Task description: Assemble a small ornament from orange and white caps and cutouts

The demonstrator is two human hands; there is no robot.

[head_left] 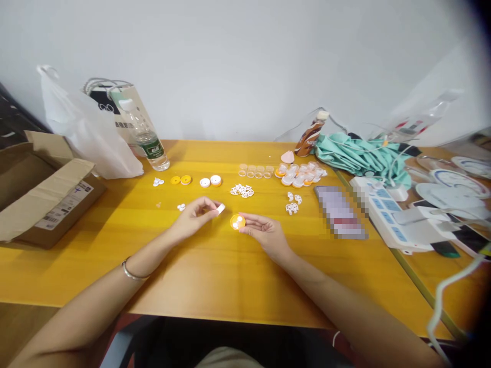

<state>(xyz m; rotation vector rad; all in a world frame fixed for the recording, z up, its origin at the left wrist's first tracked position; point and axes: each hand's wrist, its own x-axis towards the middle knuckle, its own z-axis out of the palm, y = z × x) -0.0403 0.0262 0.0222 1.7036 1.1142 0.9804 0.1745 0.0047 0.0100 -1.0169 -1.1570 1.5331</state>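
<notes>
My left hand (195, 216) pinches a small white disc-shaped piece (220, 209), seen nearly edge-on. My right hand (267, 236) grips an orange round cup (232, 223) by its right side, with small white discs showing in it. The two pieces are close together but apart, a little above the table. Beyond them lies a pile of white gear-like parts (242, 191). Two white round caps (205, 182) and two yellow-orange round pieces (180, 180) stand behind my left hand, and small white discs (181, 207) lie beside it.
Several transparent rings (255, 171) and a cluster of assembled round cases (301, 175) sit at the back. More white parts (292, 204) are near a phone (339, 212). A power strip (387, 212) lies right; a water bottle (149, 140) and cardboard box (49, 199) stand left.
</notes>
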